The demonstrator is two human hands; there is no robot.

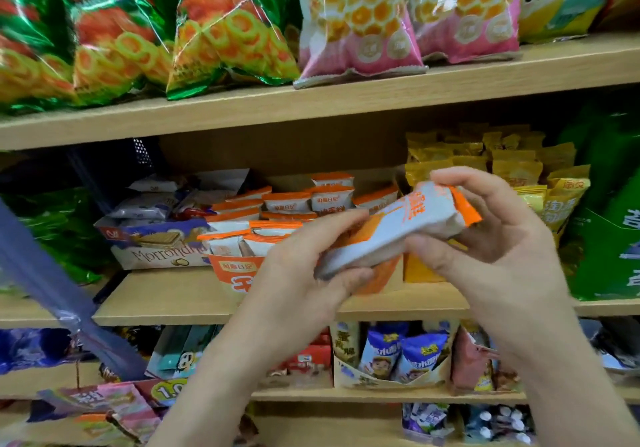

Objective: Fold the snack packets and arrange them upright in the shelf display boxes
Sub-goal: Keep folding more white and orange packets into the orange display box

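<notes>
Both hands grasp one white-and-orange snack packet [398, 230], tilted: left hand [311, 270] at its lower end, right hand [491, 235] at its upper end.

One white-and-orange snack packet [391, 232] is held in front of the middle shelf [166, 304]. The left hand [304, 273] pinches its lower left end; the right hand [491, 238] grips the raised right end, so the packet lies tilted. Behind it, the orange display box [235, 275] holds matching packets [291, 200] standing upright. A wafer box [156, 251] sits just left of it, with yellow packets [512, 166] to the right.
</notes>
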